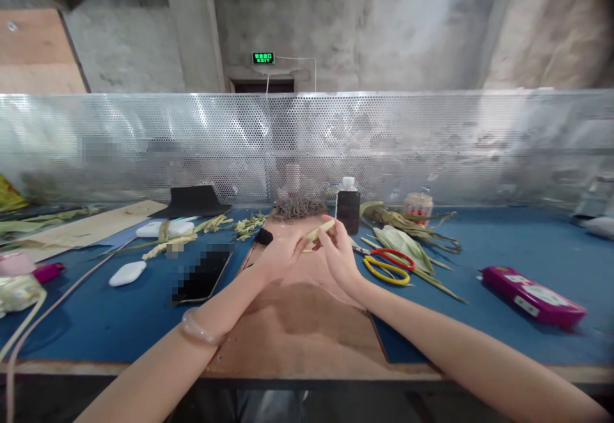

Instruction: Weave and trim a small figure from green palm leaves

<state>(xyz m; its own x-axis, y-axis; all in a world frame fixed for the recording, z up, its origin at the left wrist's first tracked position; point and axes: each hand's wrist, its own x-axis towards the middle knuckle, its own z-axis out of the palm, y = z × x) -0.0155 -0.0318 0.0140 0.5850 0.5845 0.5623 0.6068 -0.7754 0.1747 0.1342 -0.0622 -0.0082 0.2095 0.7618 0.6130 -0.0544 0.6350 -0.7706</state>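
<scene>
My left hand (283, 251) and my right hand (341, 260) meet over the brown wooden board (292, 333). Between them is a short, pale yellow-green piece of plant husk (320, 231), slanting up to the right. Fingers of both hands close on it, the left at its lower end and the right along its upper part. Some fingertips are hidden behind the hands. Right of my right hand lie scissors (387, 267) with one red and one yellow handle. Beside them are a pale green husk leaf (403, 247) and thin stalks.
A dark phone (204, 274) and white case (127, 274) lie left; a magenta device (532, 296) lies right. Behind the hands are a grey-brown stringy heap (298, 208), an upright phone (348, 210), dried leaves (422, 228) and a jar (418, 207). A perforated metal screen (307, 128) closes the back.
</scene>
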